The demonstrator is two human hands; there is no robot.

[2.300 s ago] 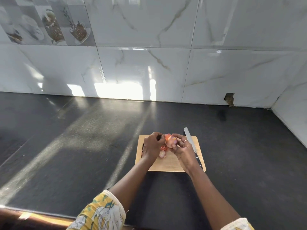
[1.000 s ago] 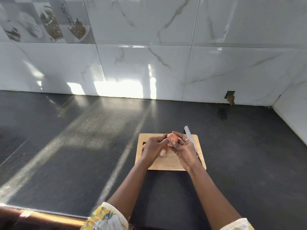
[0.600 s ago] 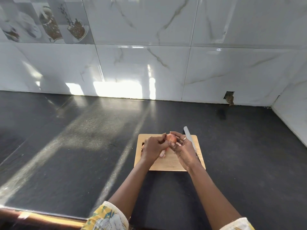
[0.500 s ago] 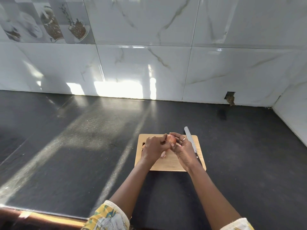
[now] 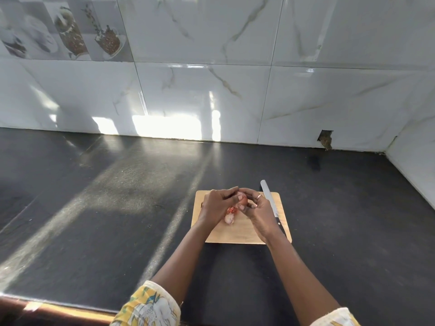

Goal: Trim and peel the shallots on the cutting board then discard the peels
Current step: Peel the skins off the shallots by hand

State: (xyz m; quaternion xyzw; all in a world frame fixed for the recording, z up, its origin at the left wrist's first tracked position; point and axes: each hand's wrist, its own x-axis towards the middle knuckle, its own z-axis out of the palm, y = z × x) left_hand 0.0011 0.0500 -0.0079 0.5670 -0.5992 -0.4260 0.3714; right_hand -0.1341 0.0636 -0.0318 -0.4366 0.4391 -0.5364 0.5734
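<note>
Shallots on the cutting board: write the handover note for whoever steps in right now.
Hands: left hand and right hand both grip one shallot above the cutting board.
Tool: the knife lies along the board's right side, unheld.
Done: some peels lie on the board under the hands.
Left: finish peeling this shallot, then discard the peels.

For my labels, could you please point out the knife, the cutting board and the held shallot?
knife (image 5: 270, 198): head view, on its blade.
cutting board (image 5: 235, 234): head view, bare near part.
shallot (image 5: 243, 200): head view, visible orange skin.
</note>
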